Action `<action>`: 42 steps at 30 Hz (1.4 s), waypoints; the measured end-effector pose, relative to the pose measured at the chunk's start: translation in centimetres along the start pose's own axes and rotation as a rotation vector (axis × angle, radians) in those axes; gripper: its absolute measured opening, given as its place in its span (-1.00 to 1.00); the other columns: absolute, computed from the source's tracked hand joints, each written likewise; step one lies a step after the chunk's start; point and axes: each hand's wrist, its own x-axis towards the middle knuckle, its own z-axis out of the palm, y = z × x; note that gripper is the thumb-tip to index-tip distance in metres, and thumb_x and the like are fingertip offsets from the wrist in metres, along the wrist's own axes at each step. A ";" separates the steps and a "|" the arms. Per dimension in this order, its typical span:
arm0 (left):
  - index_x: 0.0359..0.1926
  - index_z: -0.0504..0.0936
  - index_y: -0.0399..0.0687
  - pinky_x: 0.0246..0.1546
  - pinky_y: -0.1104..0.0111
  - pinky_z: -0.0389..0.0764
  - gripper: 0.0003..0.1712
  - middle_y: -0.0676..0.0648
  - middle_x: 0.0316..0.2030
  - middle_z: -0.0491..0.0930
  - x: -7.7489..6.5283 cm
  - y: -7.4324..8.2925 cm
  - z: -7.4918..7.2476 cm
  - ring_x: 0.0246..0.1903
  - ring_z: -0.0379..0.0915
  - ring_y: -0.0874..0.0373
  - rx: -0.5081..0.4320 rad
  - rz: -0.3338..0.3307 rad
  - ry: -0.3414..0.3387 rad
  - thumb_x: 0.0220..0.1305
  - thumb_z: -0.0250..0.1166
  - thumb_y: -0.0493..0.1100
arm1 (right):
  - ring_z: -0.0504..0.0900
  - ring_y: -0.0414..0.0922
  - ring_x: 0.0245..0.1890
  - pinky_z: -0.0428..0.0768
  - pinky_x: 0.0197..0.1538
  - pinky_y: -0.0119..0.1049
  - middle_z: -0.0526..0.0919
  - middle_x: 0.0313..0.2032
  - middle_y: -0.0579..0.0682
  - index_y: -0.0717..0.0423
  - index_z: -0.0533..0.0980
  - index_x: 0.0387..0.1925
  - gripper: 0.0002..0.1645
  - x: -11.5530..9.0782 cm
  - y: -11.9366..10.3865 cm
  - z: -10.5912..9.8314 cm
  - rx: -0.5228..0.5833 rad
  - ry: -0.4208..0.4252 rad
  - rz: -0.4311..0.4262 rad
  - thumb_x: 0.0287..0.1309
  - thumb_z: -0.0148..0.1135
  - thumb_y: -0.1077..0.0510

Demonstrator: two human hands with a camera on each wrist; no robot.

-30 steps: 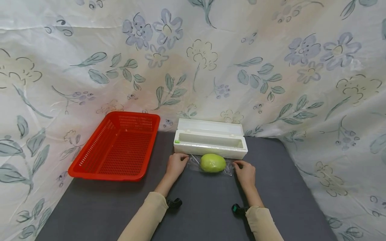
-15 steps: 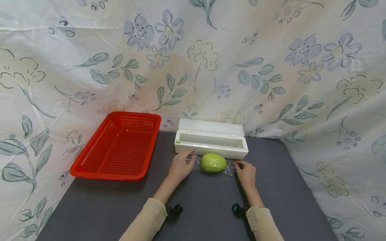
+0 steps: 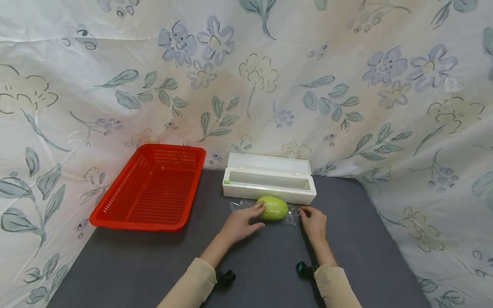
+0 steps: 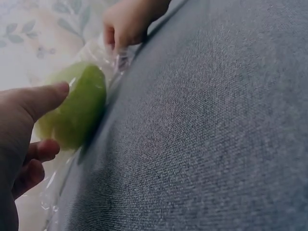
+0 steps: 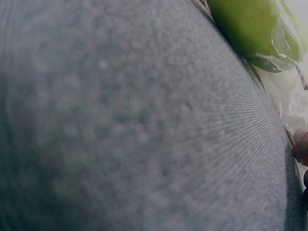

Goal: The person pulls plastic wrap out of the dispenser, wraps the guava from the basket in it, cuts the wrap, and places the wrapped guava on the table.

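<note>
In the head view a smooth oval yellow-green fruit (image 3: 274, 208) lies on the table, wrapped in clear plastic film (image 3: 291, 215). Loose film sticks out at both ends. My left hand (image 3: 240, 223) is at the fruit's left end, thumb and fingers spread apart, its fingertips over the fruit's edge. The left wrist view has the thumb (image 4: 50, 97) in front of the fruit (image 4: 79, 106); whether it touches cannot be told. My right hand (image 3: 313, 222) pinches the film's right end near the table. Only its fingertips (image 5: 301, 144) appear in the right wrist view, beside the film (image 5: 284, 91).
Behind the fruit stands a long white wrap dispenser box (image 3: 269, 194), its lid (image 3: 269, 162) raised. A red perforated basket (image 3: 138, 225) is at the left. The dark grey table (image 3: 265, 269) backs onto a floral curtain (image 3: 262, 119).
My left hand has let go of the film's left end and moved right to the fruit, its fingers spreading. The right hand stays at the film's right end.
</note>
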 end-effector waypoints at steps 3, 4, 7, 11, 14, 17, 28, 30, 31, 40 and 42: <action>0.49 0.53 0.06 -0.16 0.15 0.71 -0.24 0.02 0.50 0.43 0.1 -0.1 0.2 0.02 0.75 0.01 0.001 -0.044 -0.002 0.33 0.53 0.03 | 0.79 0.25 -0.13 0.66 0.03 0.21 0.84 -0.23 0.22 0.25 0.81 -0.21 -0.85 -0.1 0.0 0.0 0.015 0.002 -0.011 0.26 0.52 0.22; 0.51 0.51 0.07 -0.13 0.11 0.71 -0.23 0.03 0.51 0.41 0.2 -0.2 0.2 0.05 0.74 -0.01 0.008 -0.057 -0.005 0.33 0.53 0.03 | 0.79 0.25 -0.13 0.66 0.02 0.21 0.84 -0.23 0.21 0.25 0.81 -0.21 -0.86 -0.1 0.1 -0.1 0.020 0.002 -0.015 0.26 0.51 0.22; 0.53 0.48 0.10 -0.07 0.05 0.70 -0.20 0.05 0.53 0.38 0.3 -0.2 0.4 0.12 0.70 -0.03 0.023 -0.084 -0.008 0.32 0.53 0.03 | 0.80 0.24 -0.14 0.66 0.01 0.21 0.84 -0.24 0.21 0.25 0.81 -0.21 -0.84 -0.1 0.2 -0.3 0.032 0.003 -0.018 0.27 0.52 0.20; 0.53 0.48 0.10 -0.28 0.18 0.67 -0.20 0.06 0.53 0.38 0.5 -0.4 0.5 0.04 0.74 -0.01 0.026 -0.080 0.003 0.32 0.54 0.00 | 0.81 0.22 -0.22 0.71 -0.15 0.14 0.84 -0.26 0.24 0.28 0.81 -0.19 -0.80 0.0 0.6 -1.0 0.042 0.024 -0.003 0.26 0.53 0.19; 0.51 0.51 0.09 -0.38 0.25 0.63 -0.21 0.06 0.51 0.42 0.6 -0.5 0.7 0.01 0.75 0.00 0.028 -0.066 0.026 0.29 0.56 -0.04 | 0.81 0.19 -0.30 0.70 -0.32 -0.09 0.83 -0.28 0.24 0.27 0.82 -0.19 -0.78 0.1 1.1 -1.8 0.052 0.045 0.020 0.25 0.55 0.16; 0.50 0.53 0.09 -0.38 0.26 0.63 -0.21 0.05 0.50 0.44 0.8 -0.6 0.8 -0.01 0.75 0.01 0.031 -0.057 0.048 0.27 0.58 -0.06 | 0.79 0.07 -0.36 0.57 -0.42 -0.36 0.84 -0.26 0.23 0.24 0.82 -0.18 -0.75 0.3 1.5 -2.5 0.087 0.058 0.088 0.27 0.54 0.11; 0.49 0.53 0.07 -0.46 0.35 0.54 -0.21 0.06 0.50 0.44 0.8 -1.0 1.1 -0.25 0.75 0.12 0.039 -0.027 0.073 0.27 0.58 -0.09 | 0.44 -0.60 -0.65 0.36 -0.57 -0.63 0.84 -0.27 0.20 0.18 0.83 -0.15 -0.85 -0.7 -1.0 -4.0 0.293 0.201 -0.155 0.24 0.53 0.28; 0.50 0.52 0.06 -0.52 0.37 0.48 -0.21 0.04 0.49 0.45 0.7 -1.1 1.3 -0.38 0.70 0.13 0.055 -0.021 0.083 0.27 0.57 -0.08 | 0.34 -0.54 -0.72 0.29 -0.63 -0.57 0.84 -0.24 0.20 0.20 0.82 -0.11 -0.76 -1.2 -2.1 -3.6 0.316 0.128 -0.362 0.15 0.55 0.37; 0.50 0.52 0.05 -0.53 0.38 0.47 -0.21 0.03 0.49 0.45 0.8 -1.1 1.3 -0.42 0.68 0.14 0.064 -0.019 0.091 0.28 0.57 -0.08 | 0.28 -0.52 -0.73 0.27 -0.64 -0.54 0.84 -0.21 0.21 0.22 0.81 -0.08 -0.70 -1.4 -2.6 -3.3 0.319 0.081 -0.453 0.11 0.57 0.40; 0.50 0.51 0.02 -0.54 0.38 0.52 -0.18 0.02 0.47 0.49 1.1 -1.2 1.7 -0.45 0.67 0.17 0.238 0.037 0.120 0.26 0.58 -0.02 | 0.08 -0.53 -0.63 0.26 -0.57 -0.46 0.74 0.18 0.13 0.17 0.69 0.23 -0.21 -2.4 -4.3 -0.6 0.037 -0.077 -0.698 -0.12 0.75 0.16; 0.49 0.52 0.00 -0.56 0.38 0.48 -0.17 0.01 0.46 0.50 1.1 -1.3 1.7 -0.56 0.57 0.19 0.255 0.061 0.123 0.24 0.60 -0.04 | 0.18 -0.46 -0.67 0.32 -0.57 -0.41 0.72 0.22 0.14 0.18 0.66 0.26 -0.15 -2.4 -4.1 -0.3 0.001 -0.062 -0.696 -0.14 0.77 0.11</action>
